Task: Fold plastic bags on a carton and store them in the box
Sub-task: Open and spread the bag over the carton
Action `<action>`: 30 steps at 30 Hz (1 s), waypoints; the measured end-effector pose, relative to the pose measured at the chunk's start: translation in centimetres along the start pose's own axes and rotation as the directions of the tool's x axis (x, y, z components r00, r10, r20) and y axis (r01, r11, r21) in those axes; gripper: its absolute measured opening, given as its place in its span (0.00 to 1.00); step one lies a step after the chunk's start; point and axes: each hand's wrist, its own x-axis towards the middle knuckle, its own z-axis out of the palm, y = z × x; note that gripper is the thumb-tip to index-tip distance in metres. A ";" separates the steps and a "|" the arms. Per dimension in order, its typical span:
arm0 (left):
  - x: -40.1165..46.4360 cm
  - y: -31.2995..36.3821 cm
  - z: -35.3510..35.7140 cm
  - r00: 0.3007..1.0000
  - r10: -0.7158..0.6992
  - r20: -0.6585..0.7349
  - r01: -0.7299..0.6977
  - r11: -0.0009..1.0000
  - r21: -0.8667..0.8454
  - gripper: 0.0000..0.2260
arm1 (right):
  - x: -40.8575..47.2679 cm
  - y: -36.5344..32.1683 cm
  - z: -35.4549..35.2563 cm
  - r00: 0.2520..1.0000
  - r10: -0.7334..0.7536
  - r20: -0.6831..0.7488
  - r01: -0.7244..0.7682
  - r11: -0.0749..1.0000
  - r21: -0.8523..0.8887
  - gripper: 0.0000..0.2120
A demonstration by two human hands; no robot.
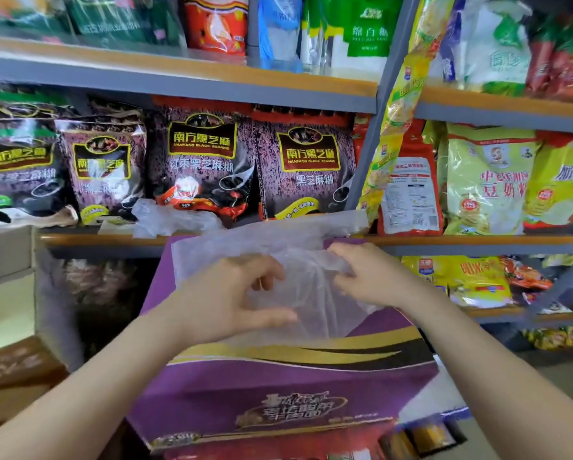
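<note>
A thin translucent white plastic bag (278, 237) lies spread over the far half of a purple and gold carton (278, 386) in front of me. My right hand (368, 273) pinches a crumpled part of the bag near its right side. Over the bag's middle, my left hand (225, 297) hovers with fingers curled and apart, thumb stretched toward the plastic; whether it touches the bag I cannot tell. Another crumpled clear bag (165, 220) rests on the shelf edge behind the carton.
Store shelves (212, 84) packed with black sesame packets (198, 167) and yellow and red food bags (487, 180) stand right behind the carton. A white open box (6, 280) and a brown carton (16, 370) sit at the left.
</note>
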 end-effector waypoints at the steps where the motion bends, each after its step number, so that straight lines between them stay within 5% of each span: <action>1: -1.2 0.4 0.6 1.000 -0.025 -0.006 0.026 0.993 0.118 0.26 | 0.2 0.3 0.6 1.000 0.026 -0.003 -0.026 0.993 0.111 0.04; 7: -4.6 -1.5 3.6 0.942 -0.273 -0.195 0.322 0.897 0.302 0.11 | -1.5 3.6 2.3 0.972 0.236 0.004 -0.170 0.688 0.705 0.11; 10: -5.5 -2.5 3.9 0.897 -0.363 -0.252 0.421 0.874 0.242 0.09 | -2.9 6.4 2.7 0.920 0.389 0.050 -0.348 0.751 0.561 0.12; 13: -6.0 -2.4 3.9 0.887 -0.363 -0.286 0.432 0.871 0.233 0.07 | -3.9 6.6 3.0 0.863 0.506 0.004 -0.506 0.862 0.041 0.09; 14: -6.1 -2.3 3.9 0.895 -0.337 -0.292 0.409 0.882 0.235 0.06 | -4.3 5.8 2.9 0.872 0.485 -0.067 -0.489 0.867 -0.093 0.07; 15: -6.2 -2.1 3.9 0.905 -0.297 -0.305 0.376 0.893 0.246 0.05 | -4.4 4.7 3.0 0.903 0.408 -0.133 -0.427 0.886 -0.181 0.16; 17: -6.3 -1.7 3.7 0.925 -0.194 -0.326 0.289 0.917 0.274 0.06 | -4.4 1.6 3.0 0.969 0.055 -0.243 -0.111 0.968 -0.224 0.25; 19: -6.1 -1.2 3.3 0.931 -0.094 -0.352 0.197 0.942 0.270 0.06 | -4.2 -1.9 3.5 0.906 -0.295 -0.302 0.203 0.932 -0.300 0.21; 21: -6.0 -0.6 3.1 0.916 -0.044 -0.399 0.144 0.963 0.226 0.06 | -3.5 -4.5 4.5 0.812 -0.454 -0.367 0.327 0.875 -0.358 0.12; 24: -6.6 -0.3 3.1 0.854 -0.105 -0.510 0.163 0.984 0.071 0.09 | -2.5 -6.6 4.7 0.785 -0.437 -0.438 0.325 0.894 -0.309 0.04; 27: -7.9 -0.8 3.2 0.769 -0.270 -0.579 0.277 0.958 -0.079 0.06 | -1.9 -6.5 4.3 0.857 -0.262 -0.444 0.266 0.962 -0.056 0.05; 30: -8.5 -1.3 3.0 0.716 -0.479 -0.508 0.407 0.878 -0.254 0.07 | -1.6 -6.0 3.9 0.914 -0.153 -0.375 0.209 0.972 0.112 0.02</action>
